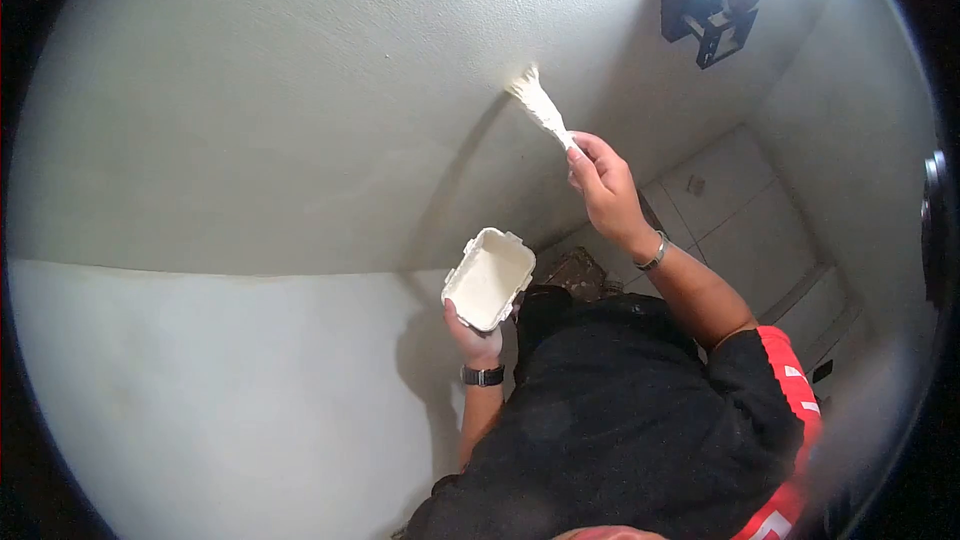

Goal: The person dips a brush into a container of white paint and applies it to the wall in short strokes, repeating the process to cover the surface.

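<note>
In my right hand (600,178) is the handle of a white-coated brush (543,110), its fingers closed round it. The splayed bristles are at the grey wall (300,120), up and left of the hand. Lower down, my left hand (474,338) holds a small white rectangular tub (489,280) from below, with the thumb on its near side. A pale cream-white substance lies inside the tub, whose open top faces me. The tub is apart from the brush.
A lit lamp on a dark metal bracket (708,18) is at the upper right. Below the grey wall is a paler wall section (230,370). Floor tiles (735,200) show at the right, and a brown, blurred object (578,275) lies behind the tub.
</note>
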A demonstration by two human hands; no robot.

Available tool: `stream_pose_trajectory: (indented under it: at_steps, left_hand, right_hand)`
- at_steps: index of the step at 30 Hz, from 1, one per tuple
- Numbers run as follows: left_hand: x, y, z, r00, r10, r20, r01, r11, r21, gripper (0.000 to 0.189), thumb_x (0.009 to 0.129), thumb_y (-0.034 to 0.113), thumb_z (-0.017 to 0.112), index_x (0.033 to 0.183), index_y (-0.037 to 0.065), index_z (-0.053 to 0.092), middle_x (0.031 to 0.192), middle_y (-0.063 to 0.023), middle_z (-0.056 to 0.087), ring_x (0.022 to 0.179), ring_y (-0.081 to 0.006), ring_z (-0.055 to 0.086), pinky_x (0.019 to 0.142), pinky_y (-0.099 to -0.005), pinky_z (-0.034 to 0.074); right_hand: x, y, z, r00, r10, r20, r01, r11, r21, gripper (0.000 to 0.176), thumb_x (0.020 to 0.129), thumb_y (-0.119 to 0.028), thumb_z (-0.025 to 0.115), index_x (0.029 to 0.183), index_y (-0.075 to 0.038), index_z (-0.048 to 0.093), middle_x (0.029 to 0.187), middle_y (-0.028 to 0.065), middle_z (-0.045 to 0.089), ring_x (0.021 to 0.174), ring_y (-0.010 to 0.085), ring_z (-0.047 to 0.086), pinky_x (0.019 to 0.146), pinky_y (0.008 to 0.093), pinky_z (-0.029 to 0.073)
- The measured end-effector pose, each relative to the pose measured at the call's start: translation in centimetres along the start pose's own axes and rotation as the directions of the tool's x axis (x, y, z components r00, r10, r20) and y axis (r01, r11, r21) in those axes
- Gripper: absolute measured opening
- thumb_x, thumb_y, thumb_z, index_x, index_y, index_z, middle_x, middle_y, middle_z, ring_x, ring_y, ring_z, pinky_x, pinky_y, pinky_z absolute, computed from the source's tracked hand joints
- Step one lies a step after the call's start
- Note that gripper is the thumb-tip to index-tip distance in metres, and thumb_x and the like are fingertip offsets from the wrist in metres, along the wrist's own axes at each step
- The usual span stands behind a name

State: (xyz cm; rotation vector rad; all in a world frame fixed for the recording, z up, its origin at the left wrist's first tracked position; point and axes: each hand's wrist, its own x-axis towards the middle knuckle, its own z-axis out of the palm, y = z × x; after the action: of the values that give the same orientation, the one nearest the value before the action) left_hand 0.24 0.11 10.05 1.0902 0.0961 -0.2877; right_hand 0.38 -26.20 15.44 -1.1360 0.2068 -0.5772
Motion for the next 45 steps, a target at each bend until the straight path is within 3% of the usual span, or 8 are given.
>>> stream_pose_trajectory:
  at_steps: [2, 10, 16, 24, 28, 36, 40, 45]
  left_hand:
    - [0.0, -0.1, -0.4, 1.0, -0.001, -0.008, 0.001, 1.0, 0.011, 0.061, 0.091, 0.054, 0.036, 0.135, 0.011, 0.041, 0.127, -0.0091, 0.055, 0.107, -0.0318, 0.059, 0.058, -0.0506, 0.055]
    - [0.1, -0.3, -1.0, 0.999, -0.017, 0.042, 0.017, 1.0, -0.005, 0.063, 0.09, 0.057, 0.037, 0.135, 0.014, 0.04, 0.128, -0.0099, 0.054, 0.108, -0.0322, 0.059, 0.059, -0.0497, 0.057]
    - [-0.1, -0.1, -0.4, 0.999, -0.041, -0.025, 0.041, 0.999, 0.002, 0.063, 0.09, 0.056, 0.037, 0.136, 0.014, 0.04, 0.129, -0.0103, 0.053, 0.107, -0.0329, 0.059, 0.06, -0.0491, 0.057]
    - [-0.2, 0.3, 0.3, 0.999, -0.012, 0.049, 0.012, 1.0, -0.006, 0.062, 0.09, 0.055, 0.036, 0.134, 0.011, 0.042, 0.128, -0.0101, 0.054, 0.107, -0.0311, 0.058, 0.062, -0.0508, 0.056]
    - [-0.3, 0.5, 0.2, 0.999, -0.014, 0.048, 0.013, 1.0, 0.025, 0.062, 0.091, 0.055, 0.036, 0.133, 0.011, 0.043, 0.126, -0.0103, 0.055, 0.109, -0.03, 0.057, 0.064, -0.0529, 0.055]
    - [-0.4, 0.5, 0.6, 1.0, -0.021, 0.013, 0.021, 1.0, 0.013, 0.065, 0.09, 0.057, 0.036, 0.134, 0.01, 0.04, 0.125, -0.0121, 0.055, 0.103, -0.0335, 0.06, 0.062, -0.0508, 0.057]
    - [-0.5, 0.5, 0.8, 1.0, -0.019, -0.005, 0.018, 1.0, -0.025, 0.068, 0.09, 0.057, 0.036, 0.135, 0.007, 0.037, 0.125, -0.0146, 0.055, 0.098, -0.0357, 0.063, 0.06, -0.0491, 0.059]
    - [-0.5, 0.5, 0.6, 1.0, -0.028, 0.012, 0.028, 1.0, -0.006, 0.065, 0.09, 0.057, 0.036, 0.135, 0.01, 0.04, 0.126, -0.0116, 0.055, 0.103, -0.0339, 0.06, 0.063, -0.05, 0.056]
  right_hand:
    - [-0.6, -0.3, 0.2, 0.998, -0.054, 0.015, 0.055, 0.998, -0.022, 0.026, 0.097, -0.015, 0.049, 0.116, 0.002, 0.053, 0.071, -0.0077, 0.04, 0.06, 0.0019, 0.034, 0.052, 0.0184, 0.03]
    - [-0.9, 10.8, -4.4, 0.983, 0.073, -0.169, -0.139, 0.895, -0.425, 0.032, 0.095, -0.024, 0.05, 0.113, 0.001, 0.058, 0.068, 0.0004, 0.052, 0.062, 0.0075, 0.047, 0.057, 0.0265, 0.04]
    - [-3.5, 8.8, -5.0, 0.915, 0.331, -0.231, -0.388, 0.88, -0.275, 0.033, 0.094, -0.023, 0.049, 0.111, 0.004, 0.059, 0.07, 0.0011, 0.053, 0.064, 0.0082, 0.048, 0.059, 0.0267, 0.04]
    - [-0.3, -3.8, 0.5, 1.0, -0.016, -0.022, 0.016, 0.999, -0.029, 0.03, 0.097, -0.019, 0.049, 0.116, 0.003, 0.058, 0.071, -0.0047, 0.049, 0.065, 0.0042, 0.043, 0.057, 0.0211, 0.037]
    - [-1.0, -3.4, 0.5, 0.989, -0.142, -0.028, 0.141, 0.989, -0.04, 0.03, 0.097, -0.018, 0.05, 0.118, 0.002, 0.057, 0.071, -0.0045, 0.048, 0.065, 0.0032, 0.042, 0.057, 0.02, 0.036]
    - [-0.8, 9.3, -4.9, 0.983, 0.09, -0.162, -0.148, 0.909, -0.389, 0.031, 0.095, -0.022, 0.048, 0.111, 0.002, 0.059, 0.066, 0.0004, 0.05, 0.061, 0.0074, 0.045, 0.056, 0.0268, 0.04]
    - [-2.0, 8.3, -4.6, 0.96, 0.198, -0.196, -0.26, 0.893, -0.369, 0.031, 0.096, -0.023, 0.049, 0.108, 0.003, 0.061, 0.065, -0.0055, 0.044, 0.059, 0.0043, 0.041, 0.053, 0.0222, 0.035]
    - [0.4, 4.4, -3.0, 0.976, 0.132, -0.173, -0.176, 0.945, -0.276, 0.031, 0.096, -0.022, 0.049, 0.107, 0.004, 0.061, 0.065, -0.0036, 0.046, 0.059, 0.0052, 0.042, 0.053, 0.0238, 0.036]
